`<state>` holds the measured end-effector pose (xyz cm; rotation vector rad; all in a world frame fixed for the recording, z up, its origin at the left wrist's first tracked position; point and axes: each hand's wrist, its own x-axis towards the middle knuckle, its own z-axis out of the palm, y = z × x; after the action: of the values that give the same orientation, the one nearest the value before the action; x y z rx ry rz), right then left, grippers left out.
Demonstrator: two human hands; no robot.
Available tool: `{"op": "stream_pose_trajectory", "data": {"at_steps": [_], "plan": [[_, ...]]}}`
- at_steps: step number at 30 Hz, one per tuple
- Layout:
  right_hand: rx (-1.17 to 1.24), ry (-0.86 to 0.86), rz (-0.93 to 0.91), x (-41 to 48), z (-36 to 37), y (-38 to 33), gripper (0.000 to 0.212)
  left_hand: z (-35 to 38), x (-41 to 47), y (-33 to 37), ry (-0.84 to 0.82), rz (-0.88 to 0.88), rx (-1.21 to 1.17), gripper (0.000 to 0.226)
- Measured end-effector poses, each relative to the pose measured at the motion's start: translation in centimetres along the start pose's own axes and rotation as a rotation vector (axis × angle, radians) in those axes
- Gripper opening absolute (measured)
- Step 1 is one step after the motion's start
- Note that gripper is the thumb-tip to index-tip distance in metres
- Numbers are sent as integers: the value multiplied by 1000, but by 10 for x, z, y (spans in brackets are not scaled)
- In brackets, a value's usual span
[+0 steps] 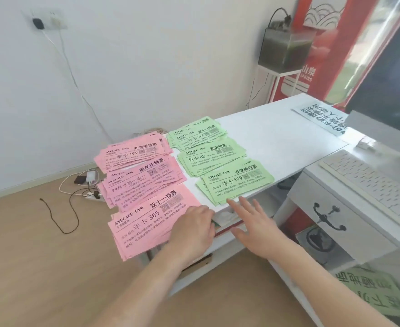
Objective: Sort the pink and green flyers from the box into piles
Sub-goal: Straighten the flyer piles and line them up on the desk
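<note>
three pink paper flyer piles (pixel 144 185) in column at left end of white tabletop (pixel 277 138); three green paper flyer piles (pixel 213 156) just beside, on right. left hand (pixel 192 230) on nearest pink pile, fingers bent over its edge, grip unclear. right hand (pixel 253 223) fingers straight, spread, index tip at nearest green pile.

A white wall (pixel 147 55) meets a pale wooden floor (pixel 29 267) under bright, even light. A charger sits in a wall socket (pixel 43 21), and a power strip (pixel 92 197) lies on the floor. The white desk (pixel 277 138) carries a keyboard (pixel 371 185). Behind it, a murky fish tank (pixel 286 47) sits on a white stand.
</note>
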<state>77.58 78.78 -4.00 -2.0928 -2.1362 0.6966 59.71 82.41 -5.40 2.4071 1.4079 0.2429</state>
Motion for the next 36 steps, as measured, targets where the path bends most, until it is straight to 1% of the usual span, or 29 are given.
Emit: {"op": "stream_pose_trajectory", "data": {"at_steps": [4,6,8,10,14,16,17,18,20,21,22,24,25,26,27,29,32,34,36], "plan": [[-58,-12,101,25,-24,27,66,13,52,13,-112,27,128,56],[-60,-34,131,43,-31,41,67,20,78,18,-164,1,190,72],[-42,-55,141,63,-38,55,68,26,101,21,-195,-49,222,81],[-13,-50,155,83,-44,72,68,31,117,23,-216,-80,265,80],[73,-15,210,116,-57,114,74,38,116,30,-253,-83,315,68],[71,8,180,125,-58,128,79,40,109,37,-262,-114,292,63],[53,31,156,128,-59,133,81,41,107,39,-241,-135,261,60],[30,55,137,131,-59,136,82,42,106,38,-186,-158,212,60],[4,88,121,136,-62,142,80,39,109,36,-44,-218,148,65],[16,94,122,140,-64,143,79,37,113,34,-14,-249,153,67],[56,89,132,143,-63,144,78,38,116,32,-44,-275,165,71],[178,71,164,148,-60,141,73,44,122,32,-235,-349,167,92],[227,62,176,149,-58,140,71,46,124,36,-312,-359,210,100],[261,58,187,149,-55,139,70,48,127,40,-334,-342,257,104],[298,63,204,149,-53,139,69,50,127,44,-337,-329,293,103],[388,89,275,145,-52,143,69,51,127,49,-347,-315,330,94],[495,89,381,134,-50,154,67,48,125,50,-369,-293,337,85],[661,46,443,129,-49,157,66,44,125,49,-387,-269,320,81],[904,6,487,128,-54,155,62,41,124,47,-395,-253,311,79]]}}
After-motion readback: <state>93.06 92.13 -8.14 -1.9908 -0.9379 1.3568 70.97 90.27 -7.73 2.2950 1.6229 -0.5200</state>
